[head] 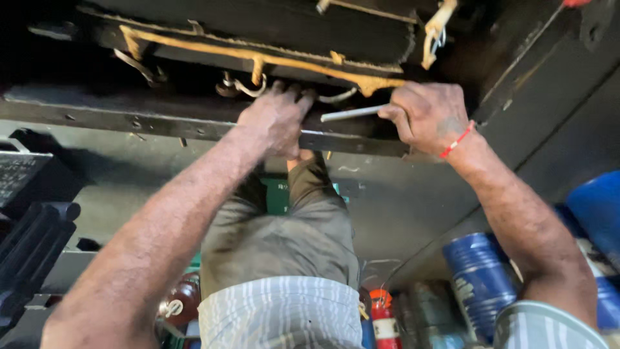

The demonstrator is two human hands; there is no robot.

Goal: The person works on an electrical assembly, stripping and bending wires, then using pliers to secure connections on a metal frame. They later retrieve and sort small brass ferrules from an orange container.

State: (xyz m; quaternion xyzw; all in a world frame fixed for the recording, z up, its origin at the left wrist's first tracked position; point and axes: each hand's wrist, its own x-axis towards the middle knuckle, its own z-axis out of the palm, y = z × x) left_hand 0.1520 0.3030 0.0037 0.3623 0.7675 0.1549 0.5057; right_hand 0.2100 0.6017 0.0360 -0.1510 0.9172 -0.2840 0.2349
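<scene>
Far out to the left of the left hand sits a dark ribbed block [32, 239], low and well apart from it. The left hand [278, 119] reaches up against a black metal frame [161, 123], its fingers curled over the frame's edge near a bent wire hook [248, 87]; whether they pinch anything there cannot be told. Above both hands a strip of yellowish foam [258, 59] runs along the dark underside. Between the hands lies a thin grey metal rod [352, 113], its right end pinched in the closed fingers of the right hand [426, 116], its free end pointing toward the left hand. A red thread band [456, 140] circles the right wrist. Below the right arm stand blue drums [481, 278], and beneath the hands a red cylinder [382, 320] shows beside olive trousers [284, 232]
</scene>
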